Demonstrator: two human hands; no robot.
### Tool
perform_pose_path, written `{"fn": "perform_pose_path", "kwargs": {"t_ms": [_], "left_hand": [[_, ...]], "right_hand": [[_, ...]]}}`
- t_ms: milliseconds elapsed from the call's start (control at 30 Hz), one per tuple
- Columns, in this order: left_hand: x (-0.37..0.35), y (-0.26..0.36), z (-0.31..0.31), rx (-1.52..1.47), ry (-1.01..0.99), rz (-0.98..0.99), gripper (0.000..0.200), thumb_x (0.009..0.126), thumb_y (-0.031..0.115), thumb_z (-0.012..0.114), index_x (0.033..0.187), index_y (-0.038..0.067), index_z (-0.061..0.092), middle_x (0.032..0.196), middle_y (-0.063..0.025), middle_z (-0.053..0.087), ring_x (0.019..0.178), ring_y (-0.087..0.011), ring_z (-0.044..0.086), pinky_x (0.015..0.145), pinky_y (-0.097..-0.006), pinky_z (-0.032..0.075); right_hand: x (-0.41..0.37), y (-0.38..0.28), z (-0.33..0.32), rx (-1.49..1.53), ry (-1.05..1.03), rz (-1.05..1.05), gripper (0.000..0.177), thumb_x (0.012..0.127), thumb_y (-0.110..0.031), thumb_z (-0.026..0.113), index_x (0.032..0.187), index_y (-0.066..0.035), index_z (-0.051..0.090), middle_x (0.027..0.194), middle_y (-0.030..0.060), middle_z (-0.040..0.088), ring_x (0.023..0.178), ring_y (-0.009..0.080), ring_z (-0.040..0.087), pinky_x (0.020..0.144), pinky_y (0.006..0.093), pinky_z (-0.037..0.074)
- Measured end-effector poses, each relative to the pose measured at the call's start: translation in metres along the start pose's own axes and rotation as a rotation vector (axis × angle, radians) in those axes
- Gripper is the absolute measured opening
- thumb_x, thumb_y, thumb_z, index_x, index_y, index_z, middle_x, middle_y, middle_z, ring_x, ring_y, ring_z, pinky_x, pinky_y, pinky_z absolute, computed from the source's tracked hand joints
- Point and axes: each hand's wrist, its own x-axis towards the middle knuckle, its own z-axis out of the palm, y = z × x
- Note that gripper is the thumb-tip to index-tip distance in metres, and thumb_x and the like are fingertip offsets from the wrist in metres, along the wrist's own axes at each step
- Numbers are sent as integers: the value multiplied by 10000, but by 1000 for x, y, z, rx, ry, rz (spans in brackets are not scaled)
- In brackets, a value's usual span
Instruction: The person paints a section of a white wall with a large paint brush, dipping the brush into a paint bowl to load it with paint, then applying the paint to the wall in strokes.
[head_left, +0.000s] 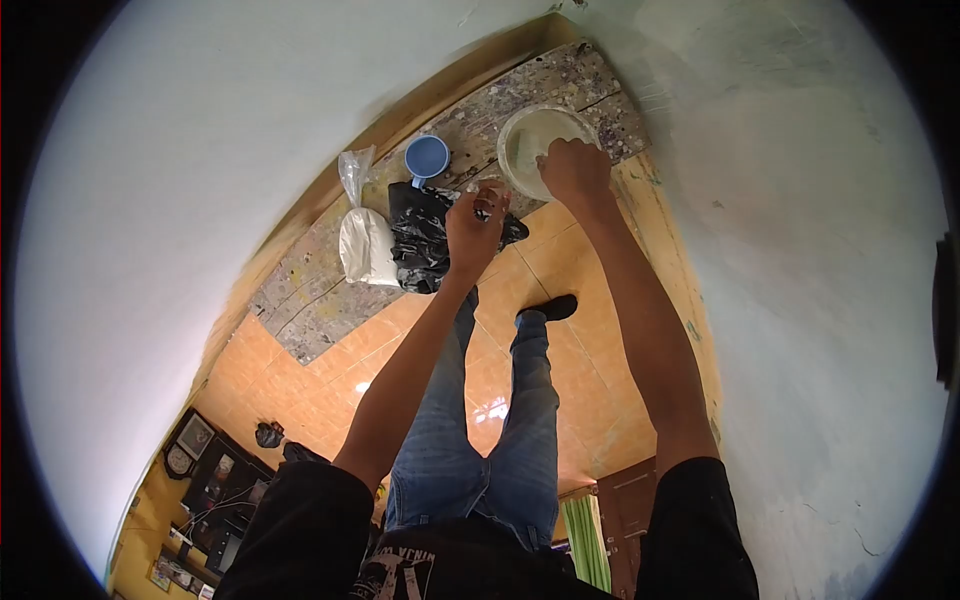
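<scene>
Over the right end of a paint-spattered plank platform [320,290], my right hand [575,172] is closed at the inner edge of a round whitish tub [515,150]; what it grips is hidden. My left hand [477,222] has its fingers curled, with thumb and fingertips near each other, above a crumpled black plastic bag [418,235]. Whether it holds anything is too small to tell. Left of the black bag stands a clear bag of white powder [366,245]. Behind the black bag is a blue mug [427,157], its handle toward me.
Pale, patchy walls [780,250] rise on both sides and meet behind the platform. Below lies an orange tiled floor [570,400], with my legs over it. At the lower left is a dark shelf unit [215,490]; a green curtain [585,535] and brown door [628,505] are at the bottom.
</scene>
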Motion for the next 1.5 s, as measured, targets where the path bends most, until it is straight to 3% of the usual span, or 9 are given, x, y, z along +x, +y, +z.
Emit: {"fn": "perform_pose_path", "kwargs": {"t_ms": [367,467,667,767,867,1067,1167,1367,1500], "left_hand": [[-2,-20,7,-41,-2,-24,140,857,96,714,961,9,679,725,-74,651,625,-137,620,596,-281,478],[-2,-11,1,7,-22,-43,132,861,90,705,966,13,679,726,-68,653,629,-138,625,596,-278,479],[-6,-8,-4,41,-6,-5,117,874,84,688,974,25,680,728,-55,650,633,-129,617,594,-275,476],[-7,-13,-2,70,-10,2,121,877,90,687,980,28,677,724,-53,645,632,-125,610,594,-273,474],[-9,-10,-2,106,-22,18,126,877,96,691,981,27,675,720,-52,640,631,-123,604,592,-272,470],[-8,-14,0,35,-37,-18,140,875,120,703,970,21,674,714,-54,632,627,-124,601,592,-275,468],[-8,-6,-2,41,-39,-38,151,876,133,707,965,17,673,713,-56,631,625,-126,601,591,-276,468],[-11,-24,6,-19,-13,-27,152,875,137,709,955,13,673,723,-60,634,620,-125,595,586,-279,464],[-12,-12,0,66,-23,0,145,874,131,706,949,13,670,725,-57,635,616,-119,588,585,-277,463]], "right_hand": [[4,1,1,46,23,-12,259,882,-374,620,900,-124,684,850,83,691,792,265,706,671,402,554],[2,-2,-5,84,52,5,307,859,-370,686,879,-65,717,879,157,713,824,325,715,711,434,562],[2,0,-4,96,49,3,311,872,-371,673,891,-64,717,878,153,713,838,327,711,724,436,559],[4,5,7,40,60,-23,241,875,-371,629,920,-140,683,853,69,688,790,264,702,646,397,542],[1,2,1,76,65,4,304,869,-368,675,890,-68,719,866,149,710,827,327,711,725,442,558],[2,2,-5,84,20,20,298,869,-365,674,880,-70,722,879,153,713,829,327,711,720,435,562],[7,5,5,16,-16,17,264,886,-386,625,951,-140,696,904,73,702,837,255,707,678,400,544],[2,2,-2,95,73,28,277,856,-339,689,873,-65,724,852,151,715,833,330,713,726,427,566],[3,4,-1,67,40,19,276,866,-354,668,901,-85,714,867,129,710,831,308,710,714,419,559]]}}
